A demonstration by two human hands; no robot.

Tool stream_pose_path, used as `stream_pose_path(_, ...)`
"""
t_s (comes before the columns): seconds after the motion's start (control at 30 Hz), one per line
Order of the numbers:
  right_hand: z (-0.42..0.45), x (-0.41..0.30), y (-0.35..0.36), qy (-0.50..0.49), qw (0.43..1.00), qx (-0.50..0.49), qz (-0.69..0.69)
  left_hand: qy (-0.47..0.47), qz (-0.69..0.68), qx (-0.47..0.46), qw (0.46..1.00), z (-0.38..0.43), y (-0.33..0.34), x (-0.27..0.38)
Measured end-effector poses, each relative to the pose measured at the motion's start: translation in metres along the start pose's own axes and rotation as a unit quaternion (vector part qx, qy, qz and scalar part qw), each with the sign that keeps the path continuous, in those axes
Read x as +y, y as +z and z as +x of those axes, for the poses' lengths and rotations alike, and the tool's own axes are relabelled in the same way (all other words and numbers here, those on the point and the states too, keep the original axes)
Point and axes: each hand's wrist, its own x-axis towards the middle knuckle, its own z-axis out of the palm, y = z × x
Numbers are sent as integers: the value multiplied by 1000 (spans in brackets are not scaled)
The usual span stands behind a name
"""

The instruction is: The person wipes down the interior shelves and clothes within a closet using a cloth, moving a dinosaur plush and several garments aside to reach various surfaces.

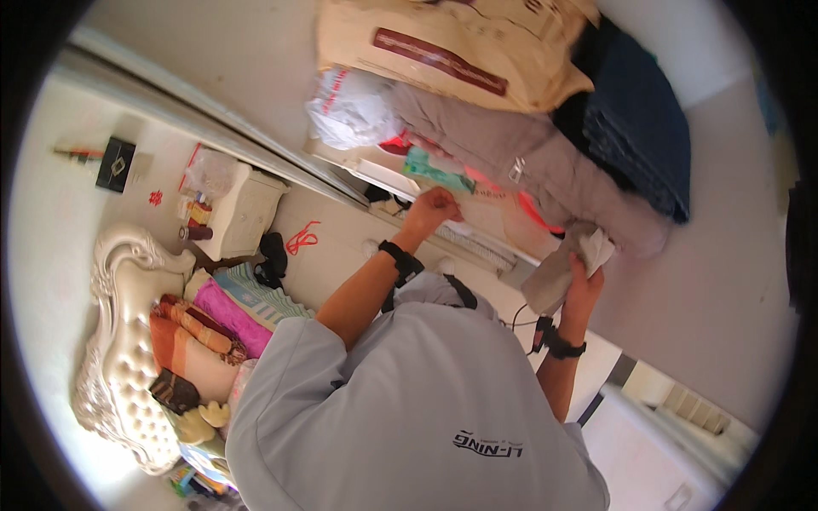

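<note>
My right hand (585,287) grips a greyish-brown soft item (549,278) with a white, tissue-like piece (599,250) at its top. This item is beside the lower end of a folded taupe garment (486,131) with a zip pull, on a shelf. Further left, my left hand (436,209) is raised at the shelf's front edge with its fingers curled. Whether anything is between those fingers is hidden. Just beyond it lies a green packet (438,169), with pinkish-red items (537,211) under the garment. Both wrists wear black bands.
A beige printed bag (447,57), a white plastic bag (354,108) and folded dark-blue denim (639,128) crowd the shelf. Left are a cream cabinet (246,204), a red ribbon (302,237) on the floor and a bed's tufted headboard (131,358). A white appliance-like box (645,447) stands lower right.
</note>
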Motion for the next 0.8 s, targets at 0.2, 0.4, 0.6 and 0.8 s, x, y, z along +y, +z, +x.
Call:
stream_pose_path(0.2,-9,-28,42,6,990,-137,41,15,70,17,997,-20,-5,13)
stream_pose_path(0.4,-3,-16,112,-6,964,-253,84,24,71,61,995,-68,-70,23)
stream_pose_path(0.6,14,-139,238,-134,927,-348,45,56,91,146,984,-127,-144,93)
stream_pose_path(0.8,51,-335,353,-454,840,-208,211,116,99,189,970,-166,-209,152)
